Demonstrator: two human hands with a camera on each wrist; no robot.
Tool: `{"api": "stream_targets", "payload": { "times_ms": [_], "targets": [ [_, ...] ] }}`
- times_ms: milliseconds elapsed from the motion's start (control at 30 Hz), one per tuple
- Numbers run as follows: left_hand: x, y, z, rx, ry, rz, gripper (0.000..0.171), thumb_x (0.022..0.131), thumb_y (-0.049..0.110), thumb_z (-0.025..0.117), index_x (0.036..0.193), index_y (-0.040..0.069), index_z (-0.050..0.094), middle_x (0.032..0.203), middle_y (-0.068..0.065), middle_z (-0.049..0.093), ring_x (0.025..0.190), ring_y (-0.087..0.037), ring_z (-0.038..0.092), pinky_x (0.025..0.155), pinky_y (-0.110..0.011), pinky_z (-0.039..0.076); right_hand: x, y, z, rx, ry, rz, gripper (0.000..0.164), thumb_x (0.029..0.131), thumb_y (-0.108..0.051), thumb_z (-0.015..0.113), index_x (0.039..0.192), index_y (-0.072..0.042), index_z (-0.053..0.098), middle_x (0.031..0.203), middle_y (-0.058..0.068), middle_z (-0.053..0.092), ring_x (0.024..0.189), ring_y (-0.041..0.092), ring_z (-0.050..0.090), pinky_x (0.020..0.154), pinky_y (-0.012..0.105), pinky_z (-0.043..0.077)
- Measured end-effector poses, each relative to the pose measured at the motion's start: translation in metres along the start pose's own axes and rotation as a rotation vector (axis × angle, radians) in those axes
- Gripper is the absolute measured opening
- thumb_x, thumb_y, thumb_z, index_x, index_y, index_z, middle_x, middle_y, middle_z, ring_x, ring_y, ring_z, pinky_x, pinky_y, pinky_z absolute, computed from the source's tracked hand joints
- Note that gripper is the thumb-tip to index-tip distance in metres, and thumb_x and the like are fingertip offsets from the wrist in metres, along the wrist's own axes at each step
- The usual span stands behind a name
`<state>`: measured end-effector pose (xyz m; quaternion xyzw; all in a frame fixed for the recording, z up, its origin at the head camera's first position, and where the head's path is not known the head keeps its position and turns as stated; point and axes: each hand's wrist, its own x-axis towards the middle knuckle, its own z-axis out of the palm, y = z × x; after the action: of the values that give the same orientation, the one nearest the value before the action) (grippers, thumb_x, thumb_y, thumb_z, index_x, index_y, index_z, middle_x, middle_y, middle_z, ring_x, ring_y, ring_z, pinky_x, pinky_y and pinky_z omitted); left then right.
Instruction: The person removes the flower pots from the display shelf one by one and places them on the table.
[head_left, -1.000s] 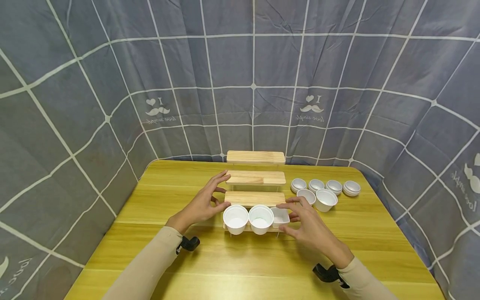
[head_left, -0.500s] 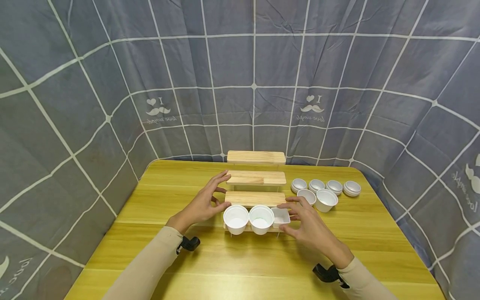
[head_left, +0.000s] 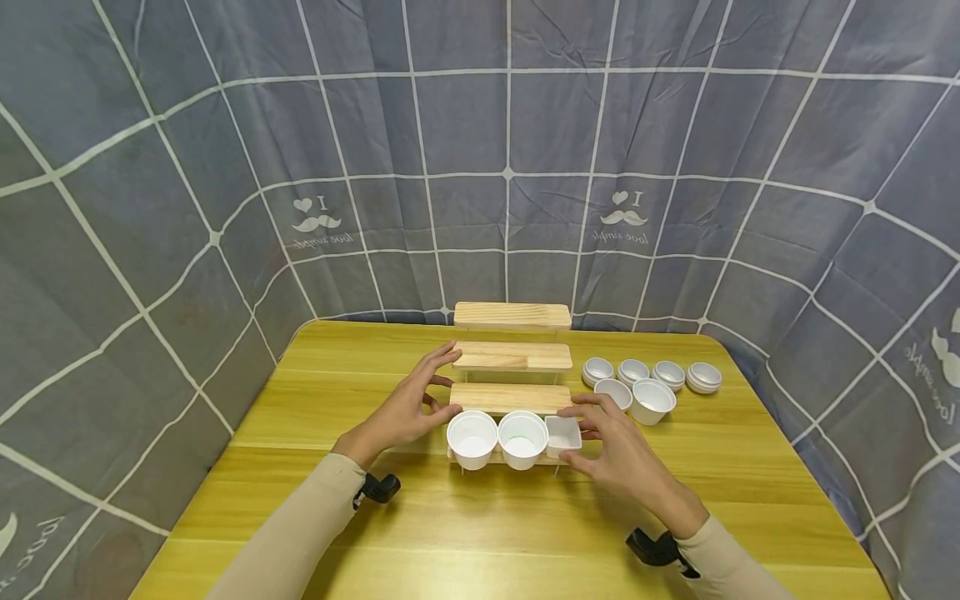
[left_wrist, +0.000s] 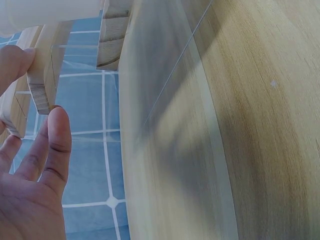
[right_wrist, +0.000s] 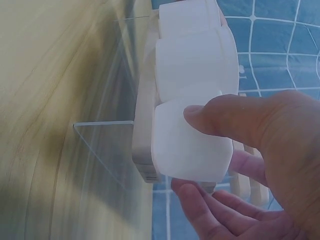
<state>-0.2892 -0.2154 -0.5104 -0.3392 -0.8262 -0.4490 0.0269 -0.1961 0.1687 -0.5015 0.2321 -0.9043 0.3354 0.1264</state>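
A tiered stand [head_left: 513, 357] with wooden shelves and clear side panels stands in mid-table. Its lowest shelf bears two round white cups [head_left: 472, 440] and a smaller square white cup [head_left: 563, 435] at the right end. My right hand [head_left: 618, 454] holds the square cup, thumb on its front and fingers round behind, as the right wrist view shows. At the stand's left side, my left hand [head_left: 405, 408] has its thumb and fingers against the shelf ends. In the left wrist view a wooden shelf [left_wrist: 47, 75] lies between thumb and fingertip.
To the right of the stand, several small white bowls [head_left: 703, 375] sit in a row. Two larger white cups [head_left: 653, 402] stand in front of them. A grey-blue checked curtain [head_left: 465, 208] hangs behind the wooden table [head_left: 360, 533].
The square cup has shifted very slightly to the right, with my right fingertips moving along. My left hand stays in place on the stand.
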Motion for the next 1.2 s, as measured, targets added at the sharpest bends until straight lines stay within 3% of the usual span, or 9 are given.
{"api": "stream_targets", "payload": {
  "times_ms": [1200],
  "targets": [
    [-0.002,-0.002,0.004,-0.008,0.008,0.032,0.091,0.107,0.007,0.085,0.183,0.014,0.035,0.196,-0.016,0.020,0.143,-0.047,0.072,0.088,-0.030,0.066,-0.005,0.004,-0.018,-0.011,0.040,-0.015,0.050,0.091,-0.011,0.103,0.136,-0.008,0.080,0.155,0.024,0.064,0.112,0.030,0.084,0.099,0.044,0.072]
  ]
}}
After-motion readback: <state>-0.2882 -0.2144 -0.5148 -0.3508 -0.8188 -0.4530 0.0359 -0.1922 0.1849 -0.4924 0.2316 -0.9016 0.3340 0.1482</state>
